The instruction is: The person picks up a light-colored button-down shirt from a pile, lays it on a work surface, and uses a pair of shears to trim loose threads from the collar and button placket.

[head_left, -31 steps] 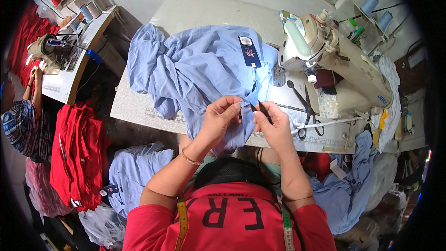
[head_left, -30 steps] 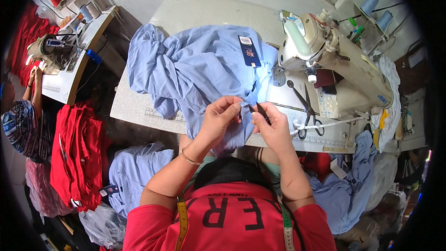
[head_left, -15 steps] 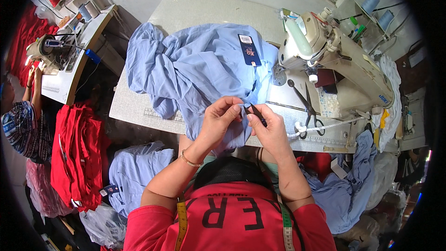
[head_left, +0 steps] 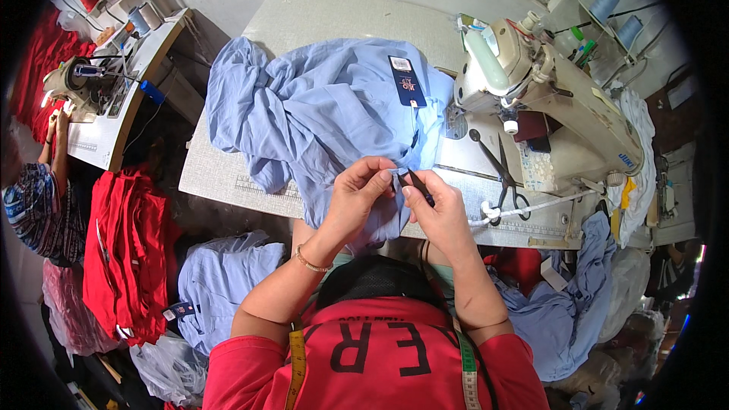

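Observation:
A light blue garment [head_left: 319, 99] lies bunched over the near side of the sewing table, with a dark hang tag [head_left: 407, 82] on top of it. My left hand [head_left: 357, 191] pinches a small fold at its near edge between thumb and fingertips. Close beside, my right hand [head_left: 443, 209] grips a small black pointed tool [head_left: 423, 186], which looks like thread snips, its tip at the pinched cloth. The fingers partly cover both the tool and the fold.
A sewing machine [head_left: 531, 83] stands right of the garment. Black scissors [head_left: 501, 178] and a white cord [head_left: 539, 208] lie before it. More blue cloth [head_left: 220, 281] and red garments [head_left: 129, 258] are piled at left. Another person [head_left: 42, 197] works at a second machine [head_left: 74, 83].
Both hands stay almost in place at the pinched fold, with only slight finger movement. The person at left has shifted a little.

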